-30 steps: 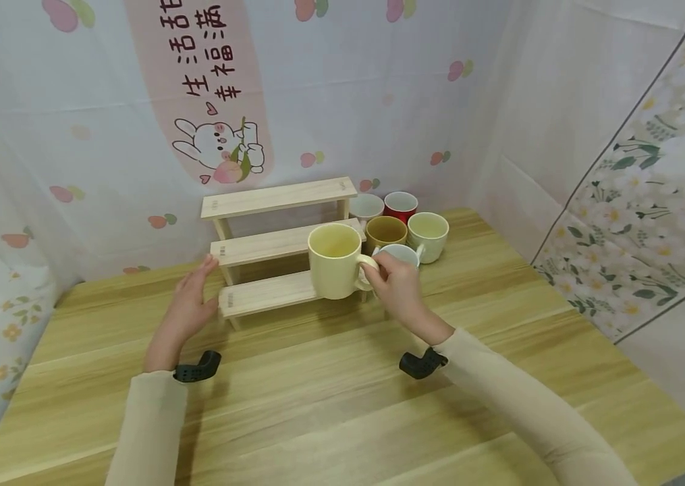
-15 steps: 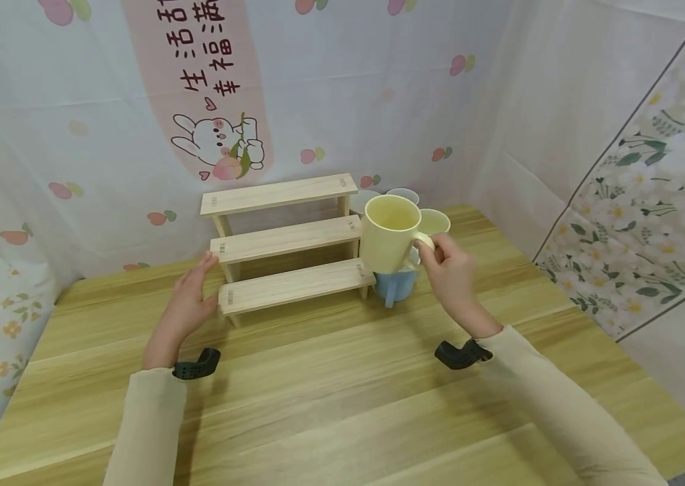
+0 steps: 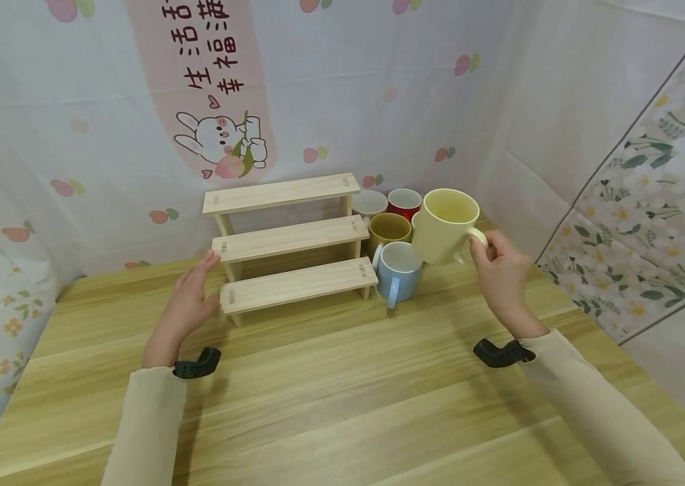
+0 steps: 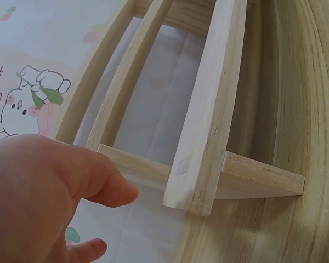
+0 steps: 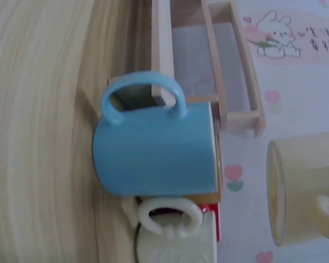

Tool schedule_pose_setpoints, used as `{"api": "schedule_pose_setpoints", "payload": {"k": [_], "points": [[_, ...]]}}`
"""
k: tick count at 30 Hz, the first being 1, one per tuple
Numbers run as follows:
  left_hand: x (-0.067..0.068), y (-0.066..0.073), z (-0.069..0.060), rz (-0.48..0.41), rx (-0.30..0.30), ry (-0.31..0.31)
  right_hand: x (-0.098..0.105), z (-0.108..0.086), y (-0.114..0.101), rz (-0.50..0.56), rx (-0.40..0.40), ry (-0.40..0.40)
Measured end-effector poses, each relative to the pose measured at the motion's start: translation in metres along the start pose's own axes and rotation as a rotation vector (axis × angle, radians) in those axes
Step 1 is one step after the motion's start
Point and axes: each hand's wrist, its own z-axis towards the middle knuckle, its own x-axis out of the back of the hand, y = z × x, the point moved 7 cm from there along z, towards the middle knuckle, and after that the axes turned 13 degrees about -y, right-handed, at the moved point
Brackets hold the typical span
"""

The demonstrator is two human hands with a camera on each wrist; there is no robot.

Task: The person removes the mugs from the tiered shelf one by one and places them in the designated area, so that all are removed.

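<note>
By its handle, my right hand (image 3: pixel 503 280) grips a pale yellow mug (image 3: pixel 445 226), raised above the table at the right of the mug group. The right wrist view shows that yellow mug (image 5: pixel 304 186) at its right edge; the hand itself is out of that frame. At the left end of a three-step wooden rack (image 3: pixel 290 236) is my left hand (image 3: pixel 187 300), fingers extended toward the middle step. Whether they touch it I cannot tell. A light blue mug (image 3: pixel 401 275) stands at the rack's right front, its handle facing forward.
Behind the blue mug stand a mustard mug (image 3: pixel 389 228), a white mug (image 3: pixel 369 202) and a red mug (image 3: pixel 405 200). A pale greenish mug (image 5: pixel 178 244) is mostly hidden behind the yellow one in the head view. A printed cloth (image 3: pixel 330 94) hangs behind the table (image 3: pixel 318 391).
My right hand has carried the yellow mug rightward from in front of the rack, past the blue mug, uncovering the blue and mustard mugs. My left hand has stayed at the rack's left end.
</note>
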Motion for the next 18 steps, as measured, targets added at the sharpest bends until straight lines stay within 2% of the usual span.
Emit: {"api": "schedule_pose_setpoints", "payload": {"k": [4,9,18], "points": [[0.001,0.0,0.0,-0.001,0.0,0.001,0.006,-0.005,0.01,-0.032,0.008,0.014],[0.002,0.0,-0.001,-0.008,0.012,0.003,0.003,-0.014,0.024,-0.117,-0.001,-0.027],[0.0,0.001,0.001,-0.005,0.002,0.0,-0.016,-0.03,0.054,-0.163,-0.121,-0.109]]}}
